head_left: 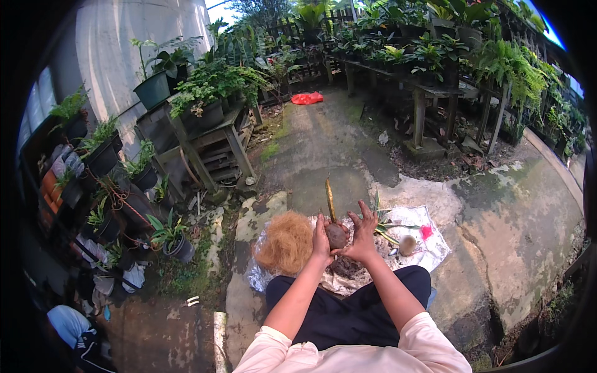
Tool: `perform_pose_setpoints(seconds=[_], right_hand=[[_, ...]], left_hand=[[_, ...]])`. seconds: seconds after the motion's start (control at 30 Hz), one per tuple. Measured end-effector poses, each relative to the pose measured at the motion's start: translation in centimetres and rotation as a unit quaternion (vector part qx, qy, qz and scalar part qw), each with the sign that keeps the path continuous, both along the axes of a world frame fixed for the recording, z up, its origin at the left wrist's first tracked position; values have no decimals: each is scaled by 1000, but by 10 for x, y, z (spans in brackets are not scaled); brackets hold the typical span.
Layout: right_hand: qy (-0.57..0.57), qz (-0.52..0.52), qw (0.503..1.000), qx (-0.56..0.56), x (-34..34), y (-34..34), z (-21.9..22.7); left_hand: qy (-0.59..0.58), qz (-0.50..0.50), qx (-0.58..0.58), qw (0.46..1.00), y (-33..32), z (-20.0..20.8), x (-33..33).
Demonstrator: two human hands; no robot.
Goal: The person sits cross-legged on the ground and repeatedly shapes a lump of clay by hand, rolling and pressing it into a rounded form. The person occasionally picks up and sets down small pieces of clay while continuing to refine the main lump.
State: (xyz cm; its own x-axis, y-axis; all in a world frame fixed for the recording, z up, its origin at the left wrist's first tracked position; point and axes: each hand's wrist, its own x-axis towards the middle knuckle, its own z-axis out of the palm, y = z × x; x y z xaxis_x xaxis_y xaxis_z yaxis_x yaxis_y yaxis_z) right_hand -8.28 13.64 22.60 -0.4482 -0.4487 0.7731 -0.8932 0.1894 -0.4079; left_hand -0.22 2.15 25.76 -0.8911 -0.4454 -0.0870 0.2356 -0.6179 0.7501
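Observation:
A round, dark ball of what looks like soil point(336, 237) rests in my left hand point(320, 241), whose fingers curl around its left side. From the top of the ball a long, narrow yellow-green leaf point(330, 198) stands upright. My right hand point(364, 234) is at the ball's right side with its fingers spread; the thumb side is close to the ball, and whether it touches I cannot tell. Below both hands lies loose dark soil point(346, 267). Left of my left hand sits a heap of brown coconut fibre point(285, 242).
A white sheet point(429, 217) lies under the work. On its right side are a round brownish ball point(407, 245), a bright pink item point(426, 232) and long green leaves point(388, 236). Benches with potted plants point(211, 112) flank the concrete path. A red bag point(307, 99) lies farther off.

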Motion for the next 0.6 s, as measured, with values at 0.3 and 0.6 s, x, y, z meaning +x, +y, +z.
perform_pose_setpoints(seconds=[0.3, 0.6], right_hand=[[67, -22, 997, 20, 1, 29, 40], [-79, 173, 981, -33, 25, 22, 81]], left_hand=[[14, -107, -88, 990, 20, 37, 10], [100, -62, -27, 993, 36, 65, 16]])
